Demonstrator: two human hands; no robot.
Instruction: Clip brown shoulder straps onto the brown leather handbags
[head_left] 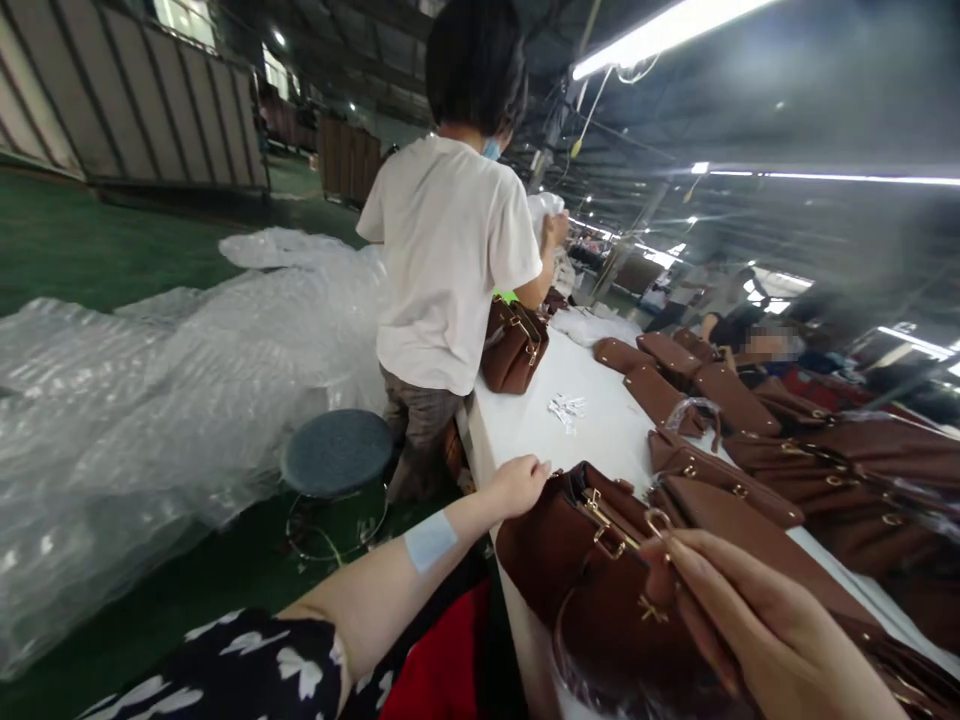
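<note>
Left arm (390, 590) stretched forward, left hand (523, 486) curled, right hand (739, 595) closer in, pinching

Lit at right by a tube light (670, 37); laid at left with green floor (161, 222); furnished with a round stool (339, 452) left of a white table (517, 430); backed far left by ribbed panels (169, 125), bright windows (187, 20).

Brown handbag (534, 560) on white table (517, 430)

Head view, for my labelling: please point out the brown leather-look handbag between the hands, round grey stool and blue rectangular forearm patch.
Brown leather-look handbag (546, 545), head view: brown side.
Round grey stool (337, 453), head view: seat top.
Blue rectangular forearm patch (430, 541), head view: middle.
</note>
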